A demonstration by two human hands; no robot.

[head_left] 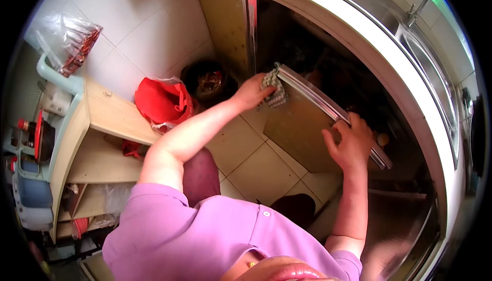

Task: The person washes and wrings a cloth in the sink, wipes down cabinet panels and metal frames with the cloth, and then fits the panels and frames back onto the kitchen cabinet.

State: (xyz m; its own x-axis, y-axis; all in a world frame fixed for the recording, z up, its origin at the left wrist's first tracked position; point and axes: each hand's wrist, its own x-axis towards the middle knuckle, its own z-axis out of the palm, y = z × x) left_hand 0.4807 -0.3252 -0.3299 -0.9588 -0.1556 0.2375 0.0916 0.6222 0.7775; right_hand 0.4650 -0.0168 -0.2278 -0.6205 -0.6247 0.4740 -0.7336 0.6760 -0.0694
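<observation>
My left hand (249, 93) is closed on a grey-and-white patterned cloth (277, 89), pressed to the far end of an open cabinet door (302, 127). The cloth covers that corner, and part of it hangs over the door's face. Toward the other end, my right hand (352, 141) grips the same door by its metal-trimmed edge (328, 107). Its thumb lies on the near side, while the fingers reach over the trim. Behind the door, the cabinet's inside (302, 40) is dark, and its contents are hard to make out.
Another cabinet door (220, 17) stands open at the back. Beside it are a dark bin (197, 73) with rubbish and a red bag (156, 100). A wooden shelf unit (115, 104) is on the left. The white counter edge (359, 29) and sink (435, 71) curve along the right.
</observation>
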